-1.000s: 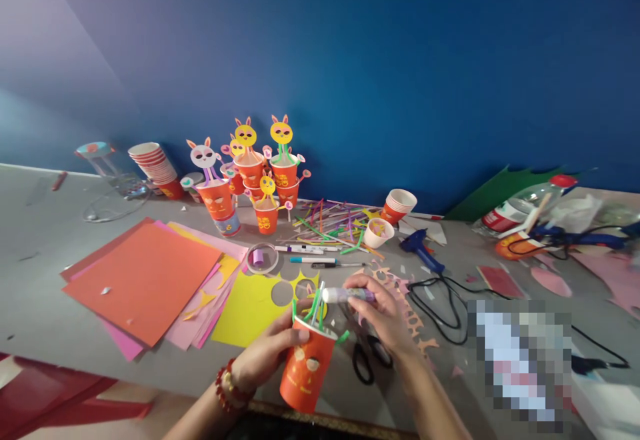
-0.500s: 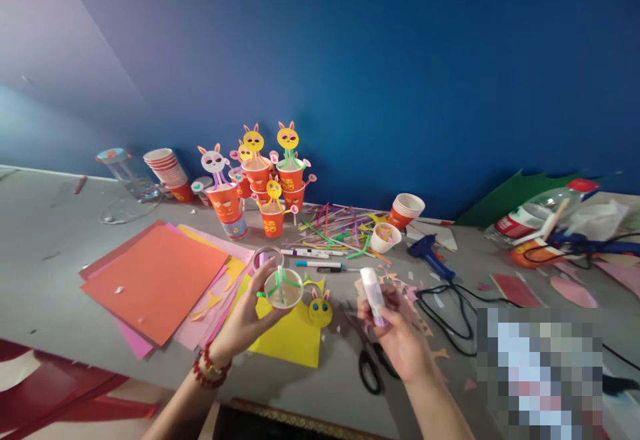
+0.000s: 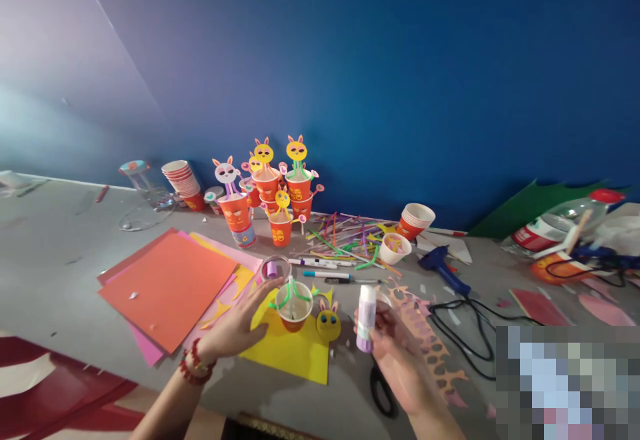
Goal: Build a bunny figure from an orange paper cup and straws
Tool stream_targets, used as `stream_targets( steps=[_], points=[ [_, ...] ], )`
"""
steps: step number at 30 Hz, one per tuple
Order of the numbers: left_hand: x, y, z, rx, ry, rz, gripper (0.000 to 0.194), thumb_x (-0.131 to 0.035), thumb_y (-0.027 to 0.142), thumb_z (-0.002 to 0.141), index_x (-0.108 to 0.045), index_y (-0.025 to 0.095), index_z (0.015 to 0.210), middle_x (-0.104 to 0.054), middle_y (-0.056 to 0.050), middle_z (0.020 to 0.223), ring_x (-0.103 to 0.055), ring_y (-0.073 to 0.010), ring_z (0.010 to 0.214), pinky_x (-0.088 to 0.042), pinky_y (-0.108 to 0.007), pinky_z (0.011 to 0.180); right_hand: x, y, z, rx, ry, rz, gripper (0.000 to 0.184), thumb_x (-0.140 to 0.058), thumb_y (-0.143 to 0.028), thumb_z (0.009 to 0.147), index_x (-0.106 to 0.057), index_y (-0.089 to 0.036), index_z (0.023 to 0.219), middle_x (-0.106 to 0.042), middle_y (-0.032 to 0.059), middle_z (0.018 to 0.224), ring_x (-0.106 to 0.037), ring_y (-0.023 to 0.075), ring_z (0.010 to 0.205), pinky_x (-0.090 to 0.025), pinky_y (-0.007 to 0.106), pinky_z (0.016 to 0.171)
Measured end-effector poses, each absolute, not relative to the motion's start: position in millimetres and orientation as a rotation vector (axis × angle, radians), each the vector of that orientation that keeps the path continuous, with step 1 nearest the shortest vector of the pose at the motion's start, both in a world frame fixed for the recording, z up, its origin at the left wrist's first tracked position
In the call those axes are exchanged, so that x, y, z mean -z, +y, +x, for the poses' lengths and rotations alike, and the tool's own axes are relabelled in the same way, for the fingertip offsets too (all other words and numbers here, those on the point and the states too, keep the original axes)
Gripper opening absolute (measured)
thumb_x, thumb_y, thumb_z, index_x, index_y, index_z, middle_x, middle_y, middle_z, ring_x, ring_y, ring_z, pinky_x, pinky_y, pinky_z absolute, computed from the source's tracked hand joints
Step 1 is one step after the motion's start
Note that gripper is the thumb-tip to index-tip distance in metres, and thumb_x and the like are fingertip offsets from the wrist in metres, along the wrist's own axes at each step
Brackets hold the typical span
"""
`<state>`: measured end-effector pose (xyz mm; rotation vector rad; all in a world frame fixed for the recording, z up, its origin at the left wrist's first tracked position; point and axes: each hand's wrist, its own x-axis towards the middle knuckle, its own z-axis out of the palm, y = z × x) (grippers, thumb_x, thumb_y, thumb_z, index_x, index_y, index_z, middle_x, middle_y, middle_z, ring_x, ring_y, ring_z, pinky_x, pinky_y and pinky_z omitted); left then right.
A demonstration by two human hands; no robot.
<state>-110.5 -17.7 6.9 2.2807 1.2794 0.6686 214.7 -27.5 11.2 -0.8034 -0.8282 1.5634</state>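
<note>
Lower centre, right hand (image 3: 397, 350) grips glue stick (image 3: 367, 317); open left hand (image 3: 236, 323) flanks paper cup (image 3: 303, 308). Gluing seems in hand, likely demanding steadiness next.

One green-straw cup (image 3: 293, 324) on yellow sheet (image 3: 300, 360), one bunny head (image 3: 329, 325) at its right edge. Behind it, five more heads (image 3: 297, 152) (one white, lol). Right of it, one glue stick (image 3: 367, 317).

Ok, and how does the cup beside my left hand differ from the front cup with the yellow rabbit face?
The cup beside your left hand has green straws without a face; the front cup carries a yellow rabbit face.

Your cup is on the yellow sheet; the front cup stands on the grey table.

The front cup has a pink disc at its side; your cup shows none.

Both have white rims.
</note>
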Motion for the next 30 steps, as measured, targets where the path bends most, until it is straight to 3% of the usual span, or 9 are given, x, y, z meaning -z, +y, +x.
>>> stream_targets(
  steps=[3,4,7,12,16,19,22,25,30],
  points=[
    [-12.7,13.2,-122.0,-0.672,1.681,2.262,0.038,-0.041,0.02,0.098,-0.054,0.021,0.134,-0.065,-0.012,0.131,-0.062,-0.024,0.119,-0.053,-0.039,0.1,-13.1,-27.1,209.1,-1.547,-0.889,-0.809,0.035,-0.086,-0.044,0.073,-0.074,-0.027,0.102,-0.069,0.0045,0.093,-0.061,0.0211,0.088,-0.051,0.029,0.072],
    [-13.2,24.9,-121.7,-0.671,1.765,2.247,0.032,-0.041,0.025,0.1,-0.059,0.019,0.126,-0.068,-0.013,0.121,-0.064,-0.0259,0.112,-0.053,-0.04,0.096,-13.9,-26.6,207.0,-1.534,-0.911,-0.809,0.036,-0.085,-0.044,0.074,-0.074,-0.027,0.103,-0.069,0.0046,0.093,-0.061,0.0215,0.088,-0.051,0.03,0.072],
    [-10.7,53.8,-111.4,-0.633,1.829,2.256,0.026,-0.056,0.033,0.095,-0.066,0.018,0.114,-0.07,-0.013,0.109,-0.062,-0.0304,0.108,-0.051,-0.044,0.095,-15.9,-25.8,202.3,-1.51,-0.976,-0.826,0.034,-0.083,-0.042,0.077,-0.073,-0.027,0.105,-0.07,0.0048,0.094,-0.062,0.0216,0.088,-0.052,0.031,0.073],
    [-5.3,72.5,-95.0,-0.616,1.788,2.235,0.019,-0.069,0.018,0.079,-0.072,0.02,0.098,-0.072,-0.01,0.096,-0.066,-0.0276,0.097,-0.051,-0.036,0.084,-15.6,-29.6,208.8,-1.536,-1.051,-0.863,0.033,-0.078,-0.039,0.084,-0.069,-0.026,0.113,-0.071,0.0059,0.104,-0.065,0.023,0.095,-0.053,0.033,0.08],
    [-29.8,70.5,-99.6,-0.786,1.793,2.104,0.022,-0.06,0.029,0.088,-0.067,0.019,0.106,-0.07,-0.007,0.094,-0.066,-0.0212,0.08,-0.053,-0.032,0.071,-18.1,-34.3,213.3,-1.546,-1.102,-0.876,0.035,-0.074,-0.039,0.088,-0.066,-0.028,0.12,-0.071,0.0079,0.112,-0.066,0.0246,0.1,-0.054,0.035,0.082],
    [-68.2,45.5,-96.4,-1.064,1.743,1.966,0.038,-0.036,0.034,0.102,-0.053,0.018,0.131,-0.068,-0.009,0.105,-0.068,-0.0193,0.086,-0.056,-0.031,0.074,-28.2,-37.7,205.0,-1.546,-1.18,-0.868,0.035,-0.073,-0.04,0.089,-0.066,-0.028,0.122,-0.071,0.0091,0.114,-0.067,0.0243,0.098,-0.055,0.032,0.077],
    [-98.5,3.1,-77.0,-1.472,1.25,1.555,0.036,-0.056,0.034,0.098,-0.057,0.021,0.131,-0.07,-0.008,0.104,-0.068,-0.0207,0.09,-0.056,-0.03,0.079,-43.7,-41.8,190.9,-1.537,-1.287,-0.79,0.034,-0.074,-0.039,0.089,-0.068,-0.03,0.121,-0.069,0.0085,0.116,-0.067,0.0245,0.101,-0.055,0.033,0.082],
    [-104.5,-29.2,-51.8,-1.387,0.957,1.371,0.03,-0.07,0.031,0.091,-0.066,0.02,0.118,-0.07,-0.008,0.102,-0.069,-0.02,0.087,-0.056,-0.028,0.078,-56.4,-46.3,179.9,-1.529,-1.365,-0.685,0.031,-0.075,-0.036,0.088,-0.069,-0.031,0.118,-0.065,0.008,0.121,-0.066,0.0255,0.107,-0.054,0.036,0.091],
    [-90.4,-37.8,-31.0,-1.332,0.808,1.139,0.028,-0.073,0.037,0.089,-0.067,0.021,0.112,-0.068,-0.003,0.088,-0.064,-0.0134,0.072,-0.055,-0.022,0.066,-55.6,-51.0,176.4,-1.558,-1.357,-0.696,0.032,-0.076,-0.035,0.087,-0.069,-0.03,0.117,-0.065,0.0087,0.12,-0.067,0.027,0.106,-0.054,0.041,0.092]
  ],
)
